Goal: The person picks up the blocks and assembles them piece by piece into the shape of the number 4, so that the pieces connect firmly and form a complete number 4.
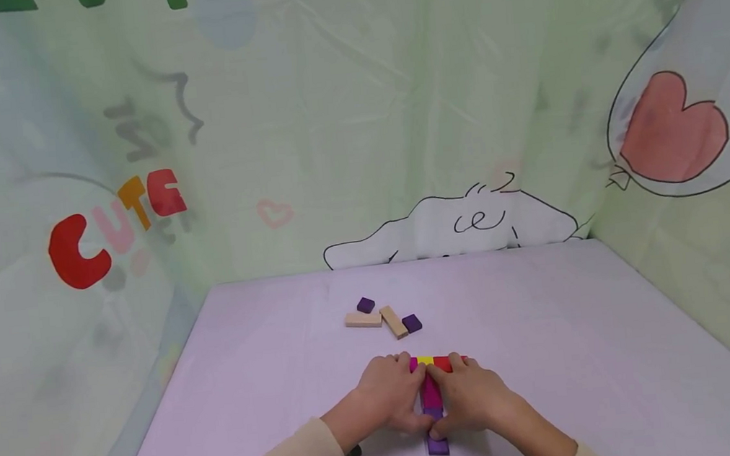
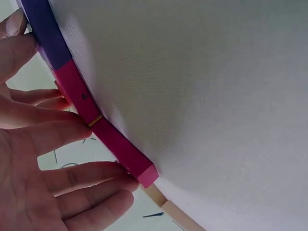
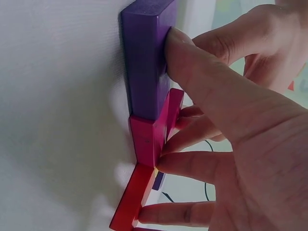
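Note:
Colored wooden blocks form a T on the table. Along its stem lie a magenta block (image 1: 431, 394) and a purple block (image 3: 142, 62); the crossbar has another magenta block (image 2: 125, 147), a yellow block (image 1: 425, 360) and a red block (image 3: 130, 197). From the left, my left hand (image 1: 391, 394) touches the crossbar's magenta block with extended fingers, its thumb near the purple block. On the other side my right hand (image 1: 474, 394) presses its thumb against the purple block. Its straight fingers touch the stem and the red block. Both hands partly hide the blocks in the head view.
Beyond the T lie two plain wooden blocks, one crosswise (image 1: 363, 320) and one slanted (image 1: 393, 322). Two small dark purple blocks, left (image 1: 366, 305) and right (image 1: 412, 323), sit near them. A printed curtain (image 1: 356, 127) surrounds the pale table (image 1: 260, 367).

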`<control>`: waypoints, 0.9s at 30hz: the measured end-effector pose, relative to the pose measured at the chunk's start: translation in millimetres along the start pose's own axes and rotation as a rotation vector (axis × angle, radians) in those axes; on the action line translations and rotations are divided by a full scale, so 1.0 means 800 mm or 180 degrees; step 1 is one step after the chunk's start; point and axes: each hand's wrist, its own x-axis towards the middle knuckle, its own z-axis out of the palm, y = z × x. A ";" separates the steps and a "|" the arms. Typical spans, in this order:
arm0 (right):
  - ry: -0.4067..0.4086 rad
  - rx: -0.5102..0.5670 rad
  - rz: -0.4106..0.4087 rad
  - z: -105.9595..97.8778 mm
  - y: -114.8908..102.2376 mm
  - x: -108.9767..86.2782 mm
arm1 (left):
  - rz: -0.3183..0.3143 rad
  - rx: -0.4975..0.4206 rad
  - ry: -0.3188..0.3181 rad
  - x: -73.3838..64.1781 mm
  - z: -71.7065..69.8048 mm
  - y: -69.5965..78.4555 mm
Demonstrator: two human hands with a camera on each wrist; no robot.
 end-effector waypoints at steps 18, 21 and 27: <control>0.0125 -0.0143 0.0016 0.004 0.002 0.005 | -0.0005 0.0039 -0.0047 -0.001 -0.010 0.002; 0.0121 -0.0165 0.0018 0.003 0.000 0.005 | 0.0003 0.0055 -0.0059 -0.001 -0.010 0.002; 0.0150 -0.0066 -0.0207 -0.006 -0.001 0.001 | -0.0006 0.0016 -0.0049 -0.002 -0.014 0.003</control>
